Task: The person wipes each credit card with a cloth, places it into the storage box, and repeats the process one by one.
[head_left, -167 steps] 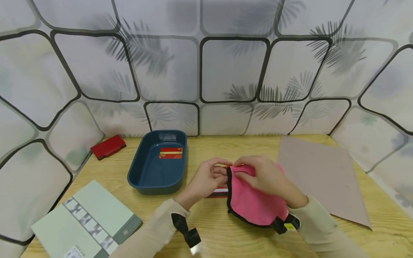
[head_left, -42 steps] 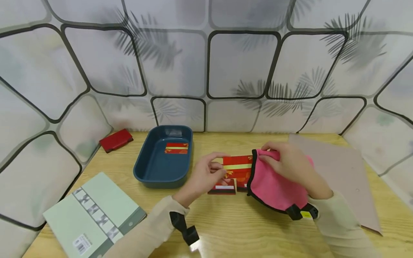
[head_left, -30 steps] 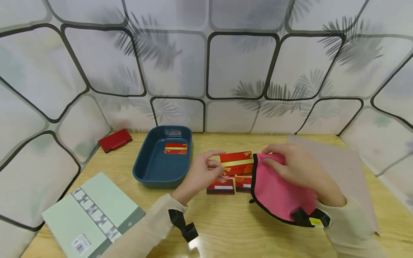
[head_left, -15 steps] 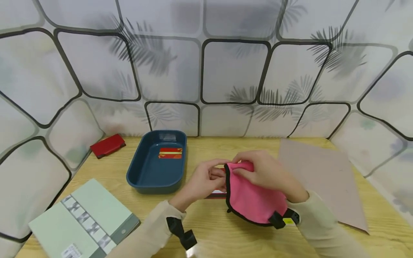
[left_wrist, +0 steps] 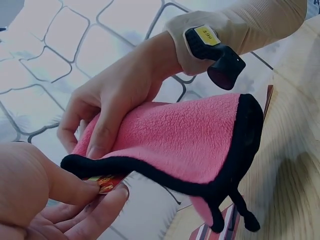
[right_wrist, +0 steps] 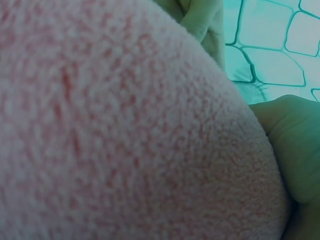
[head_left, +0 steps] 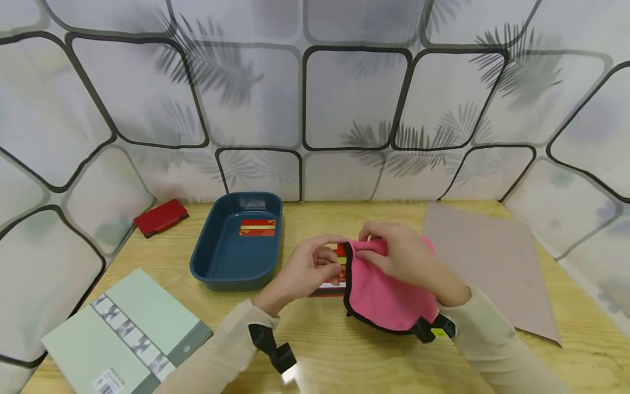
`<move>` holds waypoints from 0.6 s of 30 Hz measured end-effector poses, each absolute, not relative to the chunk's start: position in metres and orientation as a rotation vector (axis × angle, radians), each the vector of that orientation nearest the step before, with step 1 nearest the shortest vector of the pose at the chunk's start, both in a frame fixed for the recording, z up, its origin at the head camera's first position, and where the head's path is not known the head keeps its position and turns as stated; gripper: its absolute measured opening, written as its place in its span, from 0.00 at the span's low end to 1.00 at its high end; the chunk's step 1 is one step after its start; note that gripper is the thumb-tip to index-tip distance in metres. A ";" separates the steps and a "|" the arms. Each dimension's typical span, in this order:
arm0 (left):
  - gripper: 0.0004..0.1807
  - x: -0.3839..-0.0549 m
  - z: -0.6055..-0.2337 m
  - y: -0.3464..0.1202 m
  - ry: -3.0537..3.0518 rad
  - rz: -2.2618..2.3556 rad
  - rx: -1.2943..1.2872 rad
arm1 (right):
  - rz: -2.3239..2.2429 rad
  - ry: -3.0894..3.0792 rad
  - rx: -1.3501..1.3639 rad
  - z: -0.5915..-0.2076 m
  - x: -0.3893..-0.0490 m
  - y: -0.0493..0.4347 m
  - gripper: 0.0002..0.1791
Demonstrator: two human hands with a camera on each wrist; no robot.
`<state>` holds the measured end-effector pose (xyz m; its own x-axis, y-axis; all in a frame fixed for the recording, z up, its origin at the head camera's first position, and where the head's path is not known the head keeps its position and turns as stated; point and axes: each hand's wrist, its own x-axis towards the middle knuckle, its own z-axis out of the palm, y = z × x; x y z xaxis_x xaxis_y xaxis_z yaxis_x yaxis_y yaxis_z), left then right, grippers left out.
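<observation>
Thumb and fingers of my left hand (head_left: pixel 305 271) pinch a red card with a yellow stripe (head_left: pixel 341 256); only its left end shows in the head view. The rest of it is covered by a pink fleecy cloth with black edging (head_left: pixel 389 301). My right hand (head_left: pixel 406 262) grips the cloth's upper part, folded over the card. In the left wrist view, a corner of the card (left_wrist: pixel 107 183) peeks out under the black edge, between my left fingertips. Pink fleece (right_wrist: pixel 125 125) fills most of the right wrist view.
Another striped red card (head_left: pixel 257 227) lies in a blue tray (head_left: pixel 202 257). Below my hands, a red card with a white strip (head_left: pixel 327 290) rests on the table. A red wallet-like case (head_left: pixel 161 218), a pale green folder (head_left: pixel 147 306) and a grey-brown sheet (head_left: pixel 492 268) lie around.
A second ago most of the card was bare, with the cloth at its right end. My right hand has since brought the cloth left over it, up to my left fingers.
</observation>
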<state>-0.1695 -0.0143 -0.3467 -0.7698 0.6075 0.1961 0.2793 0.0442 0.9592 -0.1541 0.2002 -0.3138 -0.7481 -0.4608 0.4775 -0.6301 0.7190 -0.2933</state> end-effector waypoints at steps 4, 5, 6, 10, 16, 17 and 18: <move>0.25 -0.170 -0.346 -0.017 2.050 1.769 0.866 | 0.636 -2.568 0.813 -0.316 -0.155 0.206 0.10; 0.25 -0.170 -0.346 -0.018 2.048 1.764 0.858 | 0.639 -2.571 0.806 -0.316 -0.155 0.207 0.10; 0.25 -0.170 -0.345 -0.019 2.048 1.758 0.850 | 0.644 -2.574 0.801 -0.316 -0.156 0.208 0.10; 0.25 -0.170 -0.344 -0.023 2.051 1.755 0.845 | 0.627 -2.599 0.768 -0.316 -0.158 0.212 0.10; 0.25 -0.171 -0.344 -0.022 2.044 1.795 0.810 | 0.570 -2.656 0.654 -0.311 -0.155 0.227 0.10; 0.25 -0.171 -0.344 -0.022 2.031 1.806 0.803 | 0.554 -2.656 0.638 -0.310 -0.154 0.230 0.10; 0.26 -0.171 -0.344 -0.021 2.027 1.813 0.792 | 0.538 -2.656 0.619 -0.309 -0.152 0.233 0.10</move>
